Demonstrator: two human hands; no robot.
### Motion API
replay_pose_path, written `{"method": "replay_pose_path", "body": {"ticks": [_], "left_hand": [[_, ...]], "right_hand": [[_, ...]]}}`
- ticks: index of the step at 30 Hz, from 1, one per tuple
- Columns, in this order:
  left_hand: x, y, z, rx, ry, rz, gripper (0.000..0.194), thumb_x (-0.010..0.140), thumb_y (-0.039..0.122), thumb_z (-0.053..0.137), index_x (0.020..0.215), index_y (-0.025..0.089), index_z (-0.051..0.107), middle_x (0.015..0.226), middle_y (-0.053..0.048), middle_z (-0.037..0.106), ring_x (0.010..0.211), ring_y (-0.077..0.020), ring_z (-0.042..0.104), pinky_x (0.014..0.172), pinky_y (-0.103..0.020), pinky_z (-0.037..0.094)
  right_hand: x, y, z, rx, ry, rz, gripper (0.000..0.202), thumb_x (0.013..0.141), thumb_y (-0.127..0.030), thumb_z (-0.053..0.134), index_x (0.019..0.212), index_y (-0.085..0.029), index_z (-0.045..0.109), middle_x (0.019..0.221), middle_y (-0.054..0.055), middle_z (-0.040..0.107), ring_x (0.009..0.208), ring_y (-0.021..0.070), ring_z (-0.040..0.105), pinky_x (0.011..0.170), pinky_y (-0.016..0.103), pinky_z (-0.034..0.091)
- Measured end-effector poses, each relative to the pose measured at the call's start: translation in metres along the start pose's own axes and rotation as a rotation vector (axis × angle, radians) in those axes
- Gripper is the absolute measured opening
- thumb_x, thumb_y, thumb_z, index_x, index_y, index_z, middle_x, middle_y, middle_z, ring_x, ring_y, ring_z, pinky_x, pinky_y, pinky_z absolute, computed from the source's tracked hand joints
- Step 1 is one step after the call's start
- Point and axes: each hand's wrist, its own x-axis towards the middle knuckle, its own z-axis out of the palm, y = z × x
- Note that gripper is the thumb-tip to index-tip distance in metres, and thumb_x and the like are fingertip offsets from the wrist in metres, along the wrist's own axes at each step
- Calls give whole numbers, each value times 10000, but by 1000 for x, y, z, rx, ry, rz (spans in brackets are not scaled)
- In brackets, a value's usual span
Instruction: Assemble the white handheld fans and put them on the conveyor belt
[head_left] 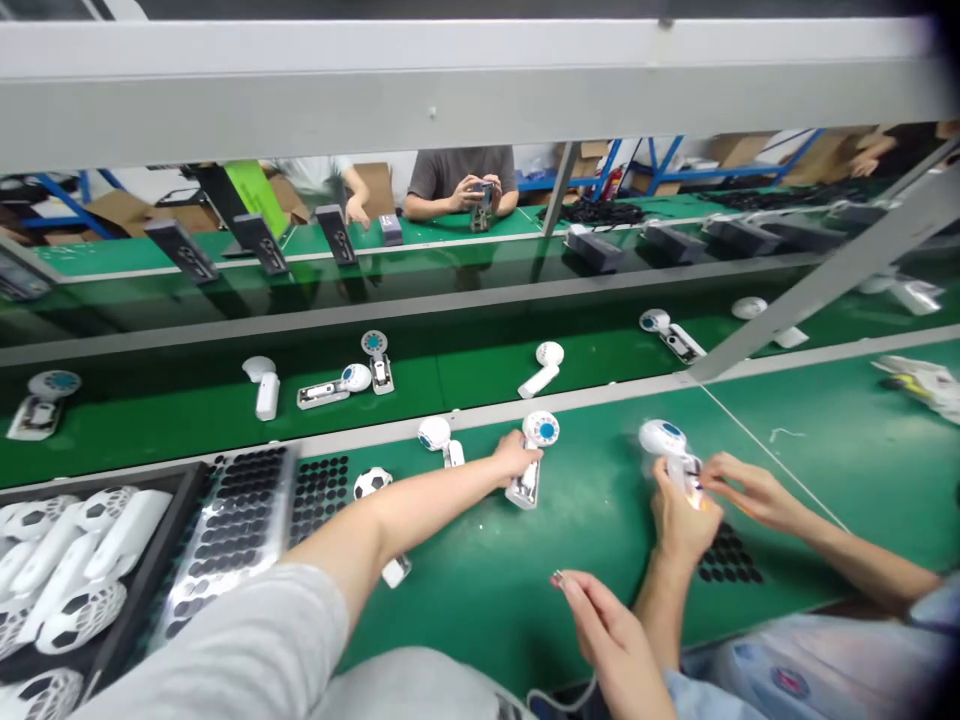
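Observation:
My left hand (516, 456) stretches out over the green bench and is closed on a white handheld fan (523, 488), whose handle is open with its inner parts showing. The fan's round head with a blue centre points away from me. Low in the picture, my right hand (609, 625) pinches a small part (556, 579) with some red and metal on it, too small to name. Left of the held fan lie another white fan (434, 433) and one with a football-pattern head (373, 483), partly hidden by my left forearm.
At right, a co-worker's hands (681, 515) work on another fan (663, 437). A green conveyor (450, 370) carries several fans. Black discs on sheets (240, 520) and a black tray (196, 490) of fan shells stand at left. A slanted metal post (825, 270) crosses at right.

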Motion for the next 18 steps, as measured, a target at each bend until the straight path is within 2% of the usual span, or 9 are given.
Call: {"method": "replay_pose_path", "body": {"ticks": [2, 4, 6, 7, 9, 12, 15, 16, 18], "left_hand": [[10, -2, 14, 94, 66, 0, 384, 666, 236, 626, 1005, 75, 549, 1138, -202, 504, 1009, -291, 508, 858, -358, 389], [15, -1, 20, 164, 127, 10, 468, 609, 248, 672, 1020, 57, 557, 1191, -222, 458, 1088, -337, 446, 921, -396, 338], [16, 3, 14, 200, 173, 35, 576, 570, 285, 706, 1074, 56, 546, 1203, -217, 455, 1124, -353, 412, 939, -407, 324], [17, 5, 5, 207, 191, 60, 599, 569, 311, 710, 1096, 78, 544, 1198, -194, 471, 1125, -335, 417, 938, -390, 332], [20, 9, -26, 207, 240, 127, 533, 626, 351, 676, 1106, 154, 555, 1174, -117, 514, 1098, -260, 459, 929, -322, 352], [33, 7, -96, 210, 415, 141, 371, 743, 324, 581, 1093, 201, 557, 1162, -68, 532, 1095, -201, 467, 946, -289, 330], [50, -6, -163, 206, 669, -56, 422, 786, 302, 535, 1153, 97, 492, 1225, -178, 459, 1182, -291, 377, 975, -403, 278], [56, -12, -178, 199, 738, -130, 458, 787, 297, 536, 1175, 66, 463, 1246, -211, 425, 1204, -322, 340, 972, -441, 267], [66, -22, -194, 182, 830, -233, 514, 783, 292, 551, 1220, 59, 413, 1286, -216, 377, 1227, -338, 296, 966, -480, 265]], "right_hand": [[4, 4, -4, 4, 36, -1, 417, 670, -582, 571, 769, -189, 669, 397, -26, 426, 442, 156, 454, 400, 246, 354], [10, 9, -8, 18, 61, 13, 426, 655, -584, 583, 774, -185, 670, 383, -30, 417, 432, 152, 452, 396, 242, 359], [15, 14, -11, 44, 67, 44, 442, 643, -596, 583, 775, -183, 669, 379, -34, 407, 403, 137, 419, 379, 239, 340], [18, 17, -11, 62, 62, 66, 454, 639, -605, 579, 781, -183, 666, 377, -39, 395, 382, 125, 388, 365, 236, 317], [24, 22, -10, 110, 42, 118, 476, 639, -617, 571, 813, -182, 654, 371, -57, 335, 349, 95, 297, 339, 226, 240], [37, 27, -6, 178, 16, 167, 498, 655, -619, 559, 872, -176, 628, 395, -88, 210, 361, 65, 174, 355, 216, 120], [53, 26, 0, 180, 15, 165, 488, 663, -611, 561, 875, -176, 620, 452, -83, 191, 402, 62, 163, 384, 217, 99], [58, 25, 2, 175, 9, 165, 479, 661, -605, 568, 869, -177, 620, 466, -78, 202, 412, 63, 172, 389, 218, 104], [67, 23, 7, 170, -1, 170, 472, 655, -600, 579, 858, -177, 621, 480, -74, 210, 424, 65, 181, 400, 224, 106]]}}
